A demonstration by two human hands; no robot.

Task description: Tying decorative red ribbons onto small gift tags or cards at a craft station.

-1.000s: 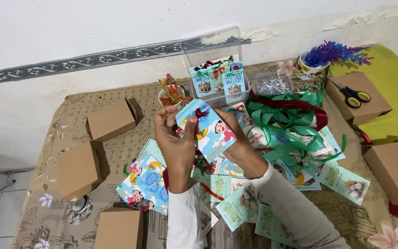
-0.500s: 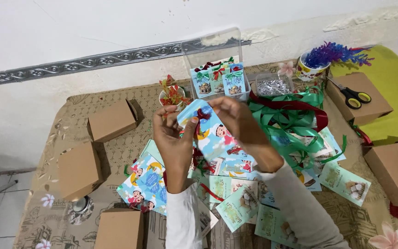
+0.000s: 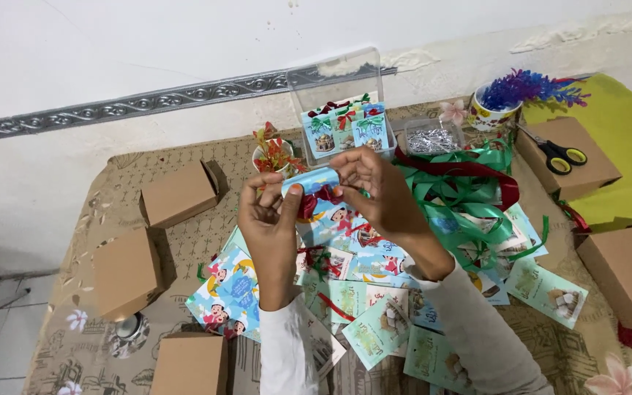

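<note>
1. The left hand [image 3: 268, 219] and the right hand [image 3: 378, 194] are both gripping a small blue printed card [image 3: 310, 180] by its ends, holding it up above the table – a red ribbon bow [image 3: 314, 201] is hanging just under it, between the thumbs.
2. A patterned beige tablecloth [image 3: 184, 241] is lying under everything, and loose cards [image 3: 374, 292] in blue and green with cartoon figures are spreading across it below the hands.
3. A clear plastic box [image 3: 334, 80] is standing open at the far edge, with finished blue cards with bows upright inside.
4. Plain brown cardboard boxes [image 3: 177, 194] are sitting to the left, near the front edge and to the right – one is carrying yellow-handled scissors [image 3: 557, 153].
5. Green and dark red ribbons [image 3: 469, 190] are tangling just right of the right hand, near a small clear tub of silver bits [image 3: 433, 139].
</note>
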